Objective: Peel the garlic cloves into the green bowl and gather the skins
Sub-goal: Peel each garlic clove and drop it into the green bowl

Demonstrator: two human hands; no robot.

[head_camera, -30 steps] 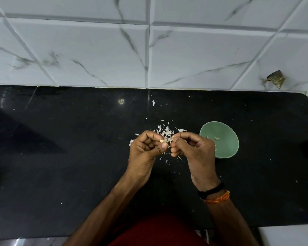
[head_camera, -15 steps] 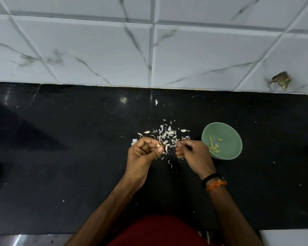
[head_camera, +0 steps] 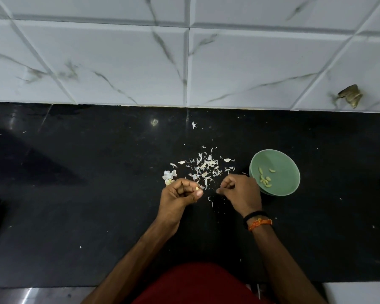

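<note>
Left hand (head_camera: 177,195) pinches a garlic clove (head_camera: 198,188); right hand (head_camera: 241,193) is curled, fingertips pinched, contents too small to tell.
The clove's pale tip points toward the right hand; its long axis cannot be judged. Loose skins (head_camera: 204,168) lie just beyond both hands on the black counter (head_camera: 75,194). The green bowl (head_camera: 287,172), holding peeled cloves (head_camera: 264,178), sits just beyond the right hand.

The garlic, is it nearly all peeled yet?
Partly. Several peeled cloves already lie in the green bowl. The left hand pinches one more clove, and the right hand is curled beside it; what it pinches is too small to tell. The skins are scattered on the black counter, not yet gathered.
</note>
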